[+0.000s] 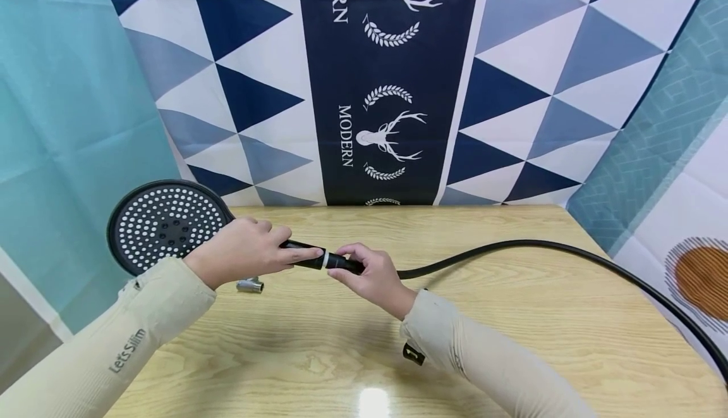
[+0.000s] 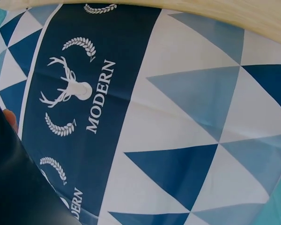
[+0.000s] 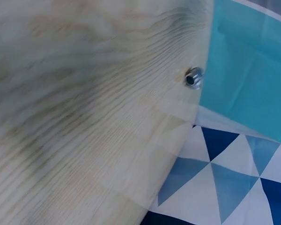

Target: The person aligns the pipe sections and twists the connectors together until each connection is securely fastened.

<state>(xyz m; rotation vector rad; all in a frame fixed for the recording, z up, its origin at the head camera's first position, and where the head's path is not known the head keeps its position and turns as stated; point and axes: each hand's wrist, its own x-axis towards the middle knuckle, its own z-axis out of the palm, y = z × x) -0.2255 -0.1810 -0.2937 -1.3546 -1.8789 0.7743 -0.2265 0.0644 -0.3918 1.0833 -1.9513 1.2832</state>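
A round black shower head [image 1: 165,215] with white nozzle dots is held above the table's left side. My left hand [image 1: 241,250] grips its black handle [image 1: 306,255], index finger lying along it. The fingers and thumb of my right hand [image 1: 372,279] pinch the connector end [image 1: 345,264] of a black hose [image 1: 512,245]. Handle and connector meet in line at a pale ring [image 1: 326,259]; how firmly they are joined I cannot tell. In the left wrist view, a dark blurred shape [image 2: 18,183] covers the lower left corner, beside a fingertip [image 2: 10,119].
A small silver metal fitting [image 1: 250,285] lies on the wooden table [image 1: 296,355] below my left hand; the right wrist view shows this fitting [image 3: 194,78] near the table edge. The hose arcs off to the right. Patterned cloth [image 1: 392,89] hangs behind the table.
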